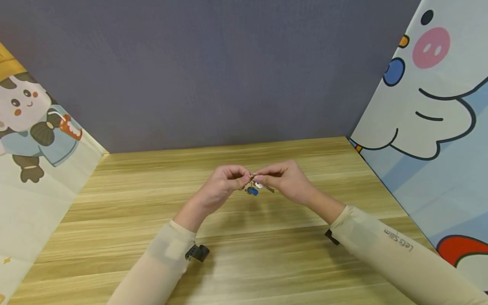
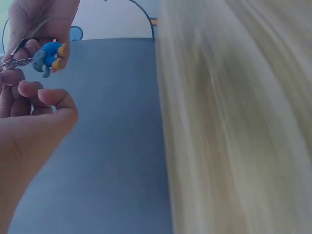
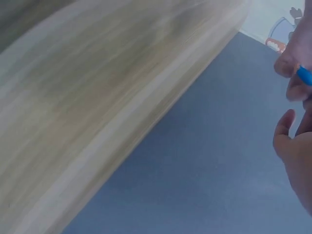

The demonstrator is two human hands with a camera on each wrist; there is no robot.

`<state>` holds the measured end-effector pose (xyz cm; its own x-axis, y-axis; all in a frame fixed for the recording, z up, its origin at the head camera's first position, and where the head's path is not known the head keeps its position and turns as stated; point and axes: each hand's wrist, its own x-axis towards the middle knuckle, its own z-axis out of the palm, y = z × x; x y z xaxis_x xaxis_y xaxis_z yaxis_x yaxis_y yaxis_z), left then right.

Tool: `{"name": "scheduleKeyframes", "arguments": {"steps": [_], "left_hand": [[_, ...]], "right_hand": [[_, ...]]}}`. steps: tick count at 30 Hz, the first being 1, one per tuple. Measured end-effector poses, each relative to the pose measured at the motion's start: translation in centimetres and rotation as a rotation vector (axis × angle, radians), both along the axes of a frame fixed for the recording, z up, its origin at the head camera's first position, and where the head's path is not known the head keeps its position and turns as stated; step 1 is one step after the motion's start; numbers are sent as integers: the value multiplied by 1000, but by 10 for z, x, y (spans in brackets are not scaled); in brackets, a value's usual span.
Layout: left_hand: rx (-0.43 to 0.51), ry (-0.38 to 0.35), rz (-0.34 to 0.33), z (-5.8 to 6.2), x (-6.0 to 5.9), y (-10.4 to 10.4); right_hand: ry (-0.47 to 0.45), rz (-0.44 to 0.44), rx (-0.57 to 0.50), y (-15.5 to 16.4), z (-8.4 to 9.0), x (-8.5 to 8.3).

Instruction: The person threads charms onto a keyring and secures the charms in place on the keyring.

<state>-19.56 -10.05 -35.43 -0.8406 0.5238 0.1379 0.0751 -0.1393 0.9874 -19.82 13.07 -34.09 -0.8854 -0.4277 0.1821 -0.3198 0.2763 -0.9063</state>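
Note:
Both hands meet above the middle of the wooden table (image 1: 244,262), held a little off its surface. Between them is a small metal key ring (image 1: 252,176) with a key and a blue figure charm (image 1: 252,191) dangling below it. My left hand (image 1: 223,186) pinches the ring from the left with curled fingers. My right hand (image 1: 284,180) pinches it from the right. In the left wrist view the blue charm (image 2: 48,57) with orange bits hangs by a short chain between the fingers of both hands. The right wrist view catches only a blue sliver (image 3: 304,75) beside the fingers.
A grey back wall (image 1: 213,72) rises behind the table. Cartoon-printed panels stand at the left (image 1: 34,140) and right (image 1: 438,127) sides. Beige sleeves cover both forearms, each with a small black wrist camera mount (image 1: 198,253).

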Motion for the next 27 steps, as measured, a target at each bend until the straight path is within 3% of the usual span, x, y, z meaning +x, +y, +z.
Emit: {"name": "scheduleKeyframes", "arguments": {"steps": [4,7,9,13,16,19,27], "left_hand": [[-166,65,47,2,-1,-3],[-234,79,23,5,-1,-6],[-265,74,-6,6,-1,-8],[-307,55,-55,8,-2,-10],[-290,31,-80,7,-3,-11],[-243,11,-94,5,-3,-11],[-111,4,-85,4,-1,-7]], "right_hand": [[0,-12,59,2,0,-2],[63,18,107,3,1,-3],[170,60,150,4,3,-4],[470,157,229,4,5,-5],[593,203,237,4,6,-5],[564,211,224,3,6,-5],[315,129,165,2,8,-2]]}}
